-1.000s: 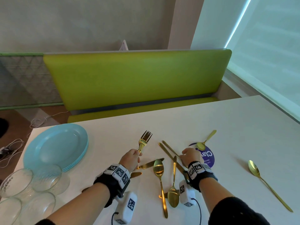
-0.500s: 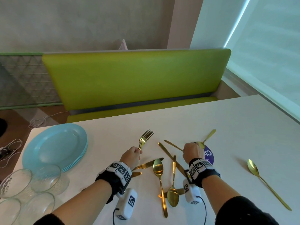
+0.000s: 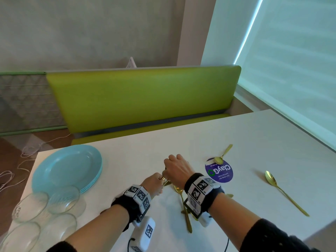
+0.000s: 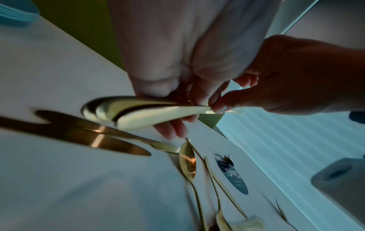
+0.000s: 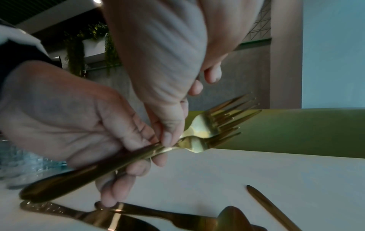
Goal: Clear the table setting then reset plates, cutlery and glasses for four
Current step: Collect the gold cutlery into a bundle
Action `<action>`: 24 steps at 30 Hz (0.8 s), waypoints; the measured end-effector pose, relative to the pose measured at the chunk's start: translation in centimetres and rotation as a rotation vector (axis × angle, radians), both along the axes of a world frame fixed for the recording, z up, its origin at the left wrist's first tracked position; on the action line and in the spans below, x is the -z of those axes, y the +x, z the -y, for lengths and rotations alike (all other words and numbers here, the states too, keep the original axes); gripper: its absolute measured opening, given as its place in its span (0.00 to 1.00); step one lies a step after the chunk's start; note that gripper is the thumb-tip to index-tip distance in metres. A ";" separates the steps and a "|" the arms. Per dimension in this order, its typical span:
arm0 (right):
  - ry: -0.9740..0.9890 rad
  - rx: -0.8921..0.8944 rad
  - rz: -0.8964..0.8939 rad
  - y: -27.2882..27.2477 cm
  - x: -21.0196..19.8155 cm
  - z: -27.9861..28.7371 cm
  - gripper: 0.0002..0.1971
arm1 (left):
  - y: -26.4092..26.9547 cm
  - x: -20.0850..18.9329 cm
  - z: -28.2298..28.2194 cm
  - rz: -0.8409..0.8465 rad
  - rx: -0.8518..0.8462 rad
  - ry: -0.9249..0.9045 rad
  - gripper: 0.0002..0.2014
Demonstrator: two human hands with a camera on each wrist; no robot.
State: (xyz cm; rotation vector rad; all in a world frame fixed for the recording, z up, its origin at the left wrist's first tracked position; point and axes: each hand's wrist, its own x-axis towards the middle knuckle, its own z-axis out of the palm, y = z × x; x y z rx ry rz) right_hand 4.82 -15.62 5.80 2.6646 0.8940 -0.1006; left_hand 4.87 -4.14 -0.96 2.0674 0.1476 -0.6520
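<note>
Two gold forks (image 5: pixel 203 131) lie stacked, tines toward the green bench. My left hand (image 3: pixel 157 181) grips their handles (image 4: pixel 150 112) just above the table. My right hand (image 3: pixel 168 176) has come against it and pinches the fork necks with thumb and fingertips (image 5: pixel 169 137). In the head view the hands hide most of the forks. Gold knives (image 5: pixel 158 216) and a spoon (image 3: pixel 180 192) lie on the white table (image 3: pixel 145 153) under my wrists. A stack of teal plates (image 3: pixel 67 166) sits at the left, with several clear glasses (image 3: pixel 45 202) in front of it.
A long gold spoon (image 3: pixel 283 192) lies alone at the right. A small spoon (image 3: pixel 221 157) rests on a purple round sticker (image 3: pixel 219 172). The green bench (image 3: pixel 145 99) runs behind the table's far edge. Cables lie on the floor at the left.
My right hand has moved left from the purple sticker to my left hand, bringing a fork. That fork now lies together with the one my left hand held.
</note>
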 end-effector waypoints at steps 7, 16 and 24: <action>-0.004 -0.017 -0.072 -1.6 0.2 -0.9 0.13 | -2.7 -1.0 -0.8 -0.119 -0.012 -0.211 0.07; 0.346 0.221 0.016 -2.4 3.0 0.0 0.14 | -3.0 -0.7 -1.5 -0.098 0.030 -0.253 0.08; 0.488 0.928 -0.224 -4.7 5.6 3.8 0.12 | -2.2 0.4 -2.7 -0.132 -0.173 -0.378 0.13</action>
